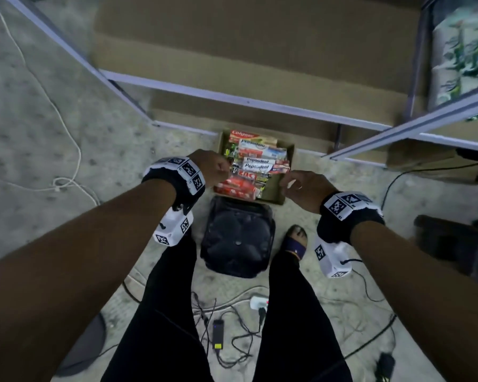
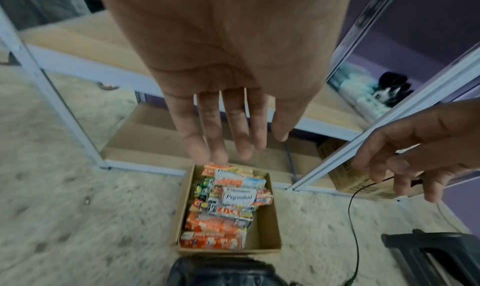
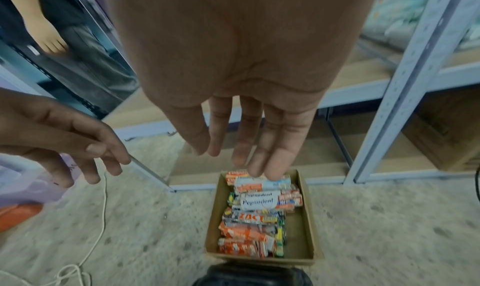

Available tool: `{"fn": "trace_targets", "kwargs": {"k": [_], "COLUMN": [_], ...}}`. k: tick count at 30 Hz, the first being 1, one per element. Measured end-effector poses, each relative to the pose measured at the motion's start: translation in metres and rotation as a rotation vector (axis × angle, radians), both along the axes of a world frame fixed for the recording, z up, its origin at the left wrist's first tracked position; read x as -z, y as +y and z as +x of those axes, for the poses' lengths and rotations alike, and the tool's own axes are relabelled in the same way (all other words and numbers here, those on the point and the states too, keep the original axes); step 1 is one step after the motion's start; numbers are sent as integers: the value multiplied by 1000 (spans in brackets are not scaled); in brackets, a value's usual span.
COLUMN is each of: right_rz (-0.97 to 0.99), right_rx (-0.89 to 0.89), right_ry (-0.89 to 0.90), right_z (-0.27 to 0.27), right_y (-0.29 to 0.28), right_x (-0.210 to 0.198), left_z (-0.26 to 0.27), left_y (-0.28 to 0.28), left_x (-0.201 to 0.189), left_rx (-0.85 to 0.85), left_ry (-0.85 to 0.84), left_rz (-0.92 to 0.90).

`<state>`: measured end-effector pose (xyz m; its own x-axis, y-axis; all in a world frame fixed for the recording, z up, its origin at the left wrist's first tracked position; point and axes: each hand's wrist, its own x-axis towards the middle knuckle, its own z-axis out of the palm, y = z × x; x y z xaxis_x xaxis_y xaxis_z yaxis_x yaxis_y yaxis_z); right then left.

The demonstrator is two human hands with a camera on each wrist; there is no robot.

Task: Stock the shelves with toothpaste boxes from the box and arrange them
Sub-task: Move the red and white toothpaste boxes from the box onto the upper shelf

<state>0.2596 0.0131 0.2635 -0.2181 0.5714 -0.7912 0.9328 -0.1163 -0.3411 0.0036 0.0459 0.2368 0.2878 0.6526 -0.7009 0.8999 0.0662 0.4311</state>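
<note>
An open cardboard box sits on the floor in front of the shelving, filled with toothpaste boxes, red, white and green ones. Both my hands hover well above it and hold nothing. My left hand hangs over the box's left side, fingers straight and pointing down. My right hand hangs over the box's right side, fingers relaxed and extended. The wooden shelves in front of me carry no toothpaste that I can see.
A black fan-like unit stands on the floor just before the box, between my legs. Cables and a power strip lie around my feet. A white cord runs at the left. A second rack with packaged goods stands at the right.
</note>
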Motion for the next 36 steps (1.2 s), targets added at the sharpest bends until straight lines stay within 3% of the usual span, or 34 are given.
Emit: {"fn": "trace_targets", "kwargs": {"k": [7, 12, 23, 29, 36], "right_rz": [-29, 2, 51, 142, 269], "right_rx": [130, 109, 224, 223, 171], "right_ry": [10, 9, -83, -106, -153], "right_z": [-7, -3, 15, 21, 23], "right_y": [0, 7, 35, 42, 46], "right_x": [97, 169, 333, 387, 422], "left_z": [-5, -10, -6, 2, 8], "left_y": [-4, -6, 11, 18, 21], "left_x": [102, 175, 321, 377, 415], "left_rx": [-70, -146, -113, -70, -39], "left_ry": [24, 8, 20, 28, -27], "left_rz": [-47, 5, 62, 65, 65]}}
